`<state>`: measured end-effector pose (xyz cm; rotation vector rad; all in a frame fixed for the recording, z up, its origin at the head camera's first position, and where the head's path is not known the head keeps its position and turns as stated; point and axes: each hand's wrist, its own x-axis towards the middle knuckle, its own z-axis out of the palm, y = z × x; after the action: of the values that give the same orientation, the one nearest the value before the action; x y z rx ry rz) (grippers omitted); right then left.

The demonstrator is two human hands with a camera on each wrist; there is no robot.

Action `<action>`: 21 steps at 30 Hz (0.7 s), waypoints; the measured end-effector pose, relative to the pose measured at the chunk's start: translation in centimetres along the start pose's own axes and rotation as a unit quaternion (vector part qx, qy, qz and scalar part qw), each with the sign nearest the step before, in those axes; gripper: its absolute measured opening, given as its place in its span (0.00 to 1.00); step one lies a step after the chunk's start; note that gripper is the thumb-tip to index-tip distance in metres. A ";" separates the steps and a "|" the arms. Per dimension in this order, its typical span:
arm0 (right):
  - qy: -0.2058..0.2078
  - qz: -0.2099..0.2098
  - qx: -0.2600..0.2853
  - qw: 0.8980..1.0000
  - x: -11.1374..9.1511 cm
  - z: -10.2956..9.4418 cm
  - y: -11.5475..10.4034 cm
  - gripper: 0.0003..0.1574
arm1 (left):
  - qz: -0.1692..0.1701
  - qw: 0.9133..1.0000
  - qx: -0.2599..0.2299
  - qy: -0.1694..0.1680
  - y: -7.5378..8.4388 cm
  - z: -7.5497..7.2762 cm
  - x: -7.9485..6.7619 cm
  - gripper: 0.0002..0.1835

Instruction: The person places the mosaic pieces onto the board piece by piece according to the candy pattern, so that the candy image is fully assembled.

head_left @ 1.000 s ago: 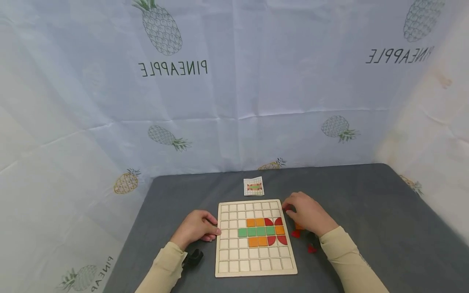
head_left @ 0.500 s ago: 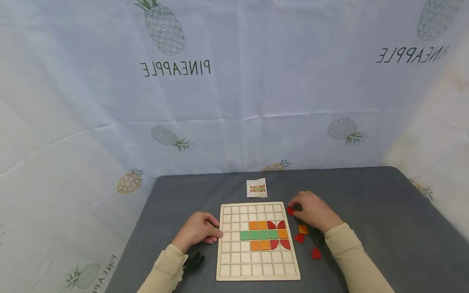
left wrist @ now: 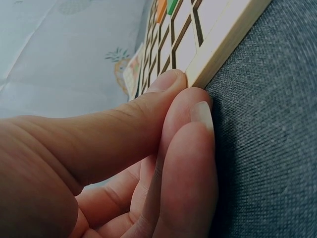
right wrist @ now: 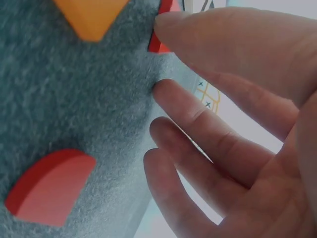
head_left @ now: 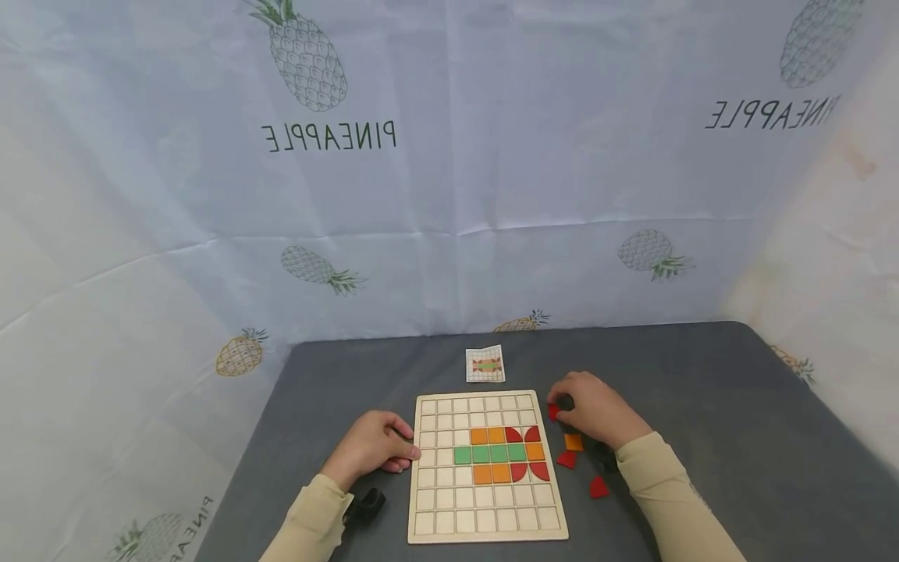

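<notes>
A pale wooden grid board (head_left: 456, 499) lies on the dark table, with orange, green and red tiles in some of its cells. At its left edge, my left hand (head_left: 372, 446) pinches the rim; in the left wrist view the thumb (left wrist: 124, 124) lies on top and the index fingertip is against the side. Just beyond the board's right edge, my right hand (head_left: 597, 406) holds a red tile (head_left: 553, 411) between thumb and index finger, close to the table. Its other fingers are spread loosely. The thumb (right wrist: 233, 39) covers part of that tile in the right wrist view.
An orange tile (head_left: 573, 442) and two red quarter-circle tiles, one (head_left: 566, 459) near the board and another (head_left: 598, 488) closer to me, lie right of the board. A small pattern card (head_left: 485, 364) lies behind it. A pineapple-print cloth (head_left: 449, 172) hangs at the back.
My right hand has shifted slightly rightward from the board's edge, uncovering more of the orange tile and the held red tile. The left hand stays at the board's edge. The head view shifts slightly.
</notes>
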<state>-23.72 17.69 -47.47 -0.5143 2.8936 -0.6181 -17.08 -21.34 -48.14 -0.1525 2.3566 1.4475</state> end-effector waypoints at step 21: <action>0.007 -0.006 0.005 1.000 -0.3 -0.3 0.2 0.12 | 0.015 1.000 -0.014 -0.010 -0.2 0.0 0.0 0.18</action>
<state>-23.55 18.09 -47.30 -0.5272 2.8998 -0.6408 -16.99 -21.43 -48.31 -0.1093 2.3328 1.4907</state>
